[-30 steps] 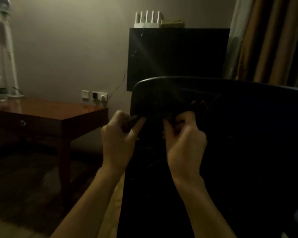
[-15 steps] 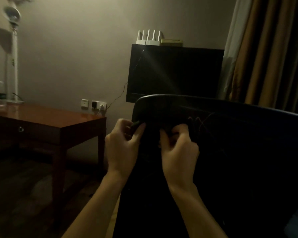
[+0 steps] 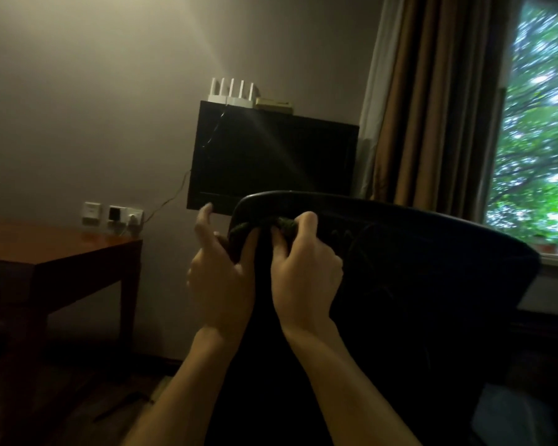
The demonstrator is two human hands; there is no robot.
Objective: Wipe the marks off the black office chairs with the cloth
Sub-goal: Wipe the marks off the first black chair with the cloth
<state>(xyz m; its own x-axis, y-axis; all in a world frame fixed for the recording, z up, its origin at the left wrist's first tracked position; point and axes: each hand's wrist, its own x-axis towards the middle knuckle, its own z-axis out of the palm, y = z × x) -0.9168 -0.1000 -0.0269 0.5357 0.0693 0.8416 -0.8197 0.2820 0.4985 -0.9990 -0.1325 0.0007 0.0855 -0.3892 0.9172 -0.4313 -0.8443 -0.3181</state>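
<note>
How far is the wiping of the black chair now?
Done: nothing can be confirmed; the black office chair backrest is too dark to show marks. In hand: both hands hold the dark crumpled cloth at its top edge. Left: the rest of the backrest.

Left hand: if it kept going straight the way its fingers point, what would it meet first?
The left hand points up and forward, beside the chair back. Its fingertips overlap the black TV in the image, so likely the TV's lower edge, though depth is unclear.
</note>
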